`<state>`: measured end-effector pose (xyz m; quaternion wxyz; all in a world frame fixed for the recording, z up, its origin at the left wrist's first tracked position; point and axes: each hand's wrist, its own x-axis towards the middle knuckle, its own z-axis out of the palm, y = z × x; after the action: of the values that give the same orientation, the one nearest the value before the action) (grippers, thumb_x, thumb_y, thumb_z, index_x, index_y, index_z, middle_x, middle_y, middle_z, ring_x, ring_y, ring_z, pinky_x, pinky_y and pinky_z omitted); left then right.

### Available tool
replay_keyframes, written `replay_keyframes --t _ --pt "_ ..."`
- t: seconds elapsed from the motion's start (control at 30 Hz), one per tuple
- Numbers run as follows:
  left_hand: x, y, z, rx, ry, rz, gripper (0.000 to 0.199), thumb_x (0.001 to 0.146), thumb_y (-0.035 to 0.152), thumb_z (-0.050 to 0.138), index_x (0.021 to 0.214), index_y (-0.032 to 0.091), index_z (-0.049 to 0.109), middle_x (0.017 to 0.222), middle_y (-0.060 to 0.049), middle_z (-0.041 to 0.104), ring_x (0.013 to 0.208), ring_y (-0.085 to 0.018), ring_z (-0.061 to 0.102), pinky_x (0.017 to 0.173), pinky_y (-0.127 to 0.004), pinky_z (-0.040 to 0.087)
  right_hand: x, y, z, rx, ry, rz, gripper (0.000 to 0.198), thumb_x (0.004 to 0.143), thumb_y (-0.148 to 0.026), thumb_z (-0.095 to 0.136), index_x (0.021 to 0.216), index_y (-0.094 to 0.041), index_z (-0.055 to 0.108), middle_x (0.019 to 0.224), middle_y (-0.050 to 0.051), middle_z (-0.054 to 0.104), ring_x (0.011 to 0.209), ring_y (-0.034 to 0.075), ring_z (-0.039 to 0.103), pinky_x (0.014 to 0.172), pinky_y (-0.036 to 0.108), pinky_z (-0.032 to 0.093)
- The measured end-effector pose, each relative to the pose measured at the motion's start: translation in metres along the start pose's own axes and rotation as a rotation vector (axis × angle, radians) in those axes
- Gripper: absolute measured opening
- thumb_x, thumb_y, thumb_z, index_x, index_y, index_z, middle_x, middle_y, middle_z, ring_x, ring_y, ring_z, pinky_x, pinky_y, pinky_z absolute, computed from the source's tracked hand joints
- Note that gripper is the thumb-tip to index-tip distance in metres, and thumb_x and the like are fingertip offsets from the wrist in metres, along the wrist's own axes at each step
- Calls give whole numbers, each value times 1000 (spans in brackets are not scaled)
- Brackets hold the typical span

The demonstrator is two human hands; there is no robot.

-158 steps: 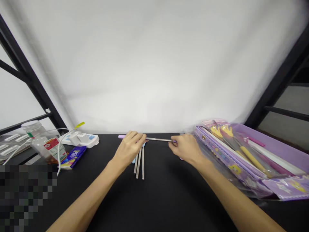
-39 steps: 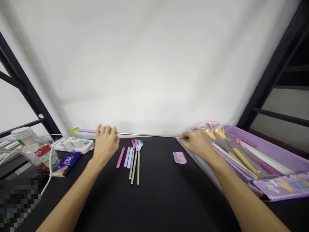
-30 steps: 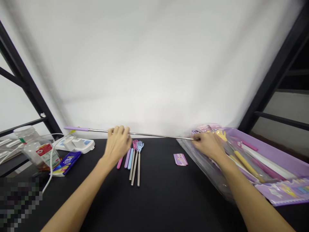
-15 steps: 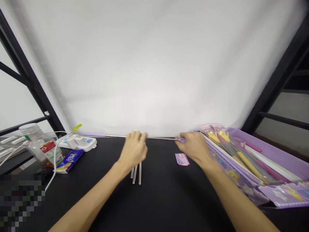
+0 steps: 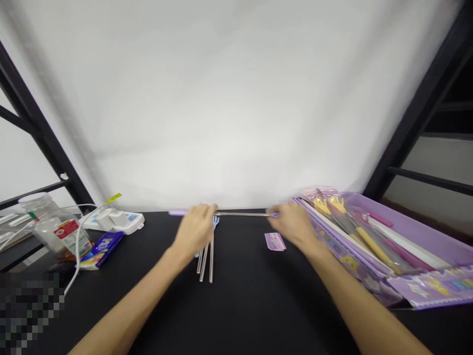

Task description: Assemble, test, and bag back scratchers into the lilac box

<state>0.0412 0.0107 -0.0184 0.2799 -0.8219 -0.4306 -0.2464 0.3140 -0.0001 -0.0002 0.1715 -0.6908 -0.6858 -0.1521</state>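
Observation:
A telescopic back scratcher [image 5: 242, 214] with a metal rod lies level between my hands, just above the back of the black table. My left hand [image 5: 195, 229] is closed around its left part, and a lavender grip pokes out beyond that fist. At the other end, my right hand [image 5: 291, 224] is closed, with a bit of lavender showing at the fingers. Under my left wrist lie several metal rods [image 5: 211, 261]; a light blue hand-shaped tip [image 5: 216, 221] shows at their far end. A small pink-purple card [image 5: 275, 241] is on the table below my right hand.
On the right stands a purple box [image 5: 399, 222] of wrapped back scratchers with yellow hand-shaped tips [image 5: 337, 203]. To the left are a white power strip [image 5: 131, 223] with plugs, a blue packet [image 5: 105, 246], a clear jar [image 5: 62, 231] and a white cable [image 5: 78, 246]. A white wall rises behind.
The back scratcher has become shorter: its lavender grip, earlier far out to the left, is now close to my left hand. Both hands remain closed on it. The view has shifted slightly.

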Motion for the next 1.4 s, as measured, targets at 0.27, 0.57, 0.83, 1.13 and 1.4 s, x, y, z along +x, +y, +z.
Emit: replay_keyframes --t 0.27,0.57,0.83,1.13,1.4 --pt "-2 6 -3 -149 -6 7 29 80 -4 45 95 18 56 98 -9 64 89 -25 54 82 -40 51 -12 -42 4 -49 -27 -99 50 99 -37 38 80 -17 79 76 17 76 72 29 72 64 33 44" --pt "-4 -23 -9 -75 39 96 26 92 9 50 116 16 55 110 -11 66 99 -25 58 88 -39 47 -8 -35 4 -41 -25 -91 45 98 -35 39 83 -20 80 80 14 77 75 27 73 63 31 43" --pt "-11 -47 -19 -21 -200 133 17 101 31 46 96 19 57 82 -4 64 73 -19 63 62 -28 39 2 -1 1 -114 -83 -44 30 84 -22 52 94 -21 80 85 14 78 81 28 73 64 31 42" --pt "-10 0 -11 6 -171 225 23 104 29 39 91 17 54 76 -4 64 65 -20 64 52 -28 33 -17 -53 -7 -77 -81 -244 26 86 -22 52 85 -20 78 82 12 76 77 26 70 60 29 37" --pt "-12 12 -8 -60 -156 146 29 105 38 33 122 25 53 81 -2 69 63 -19 66 55 -27 39 -16 -31 -3 241 147 -415 16 86 -23 51 80 -19 65 79 7 67 85 23 59 76 32 41"
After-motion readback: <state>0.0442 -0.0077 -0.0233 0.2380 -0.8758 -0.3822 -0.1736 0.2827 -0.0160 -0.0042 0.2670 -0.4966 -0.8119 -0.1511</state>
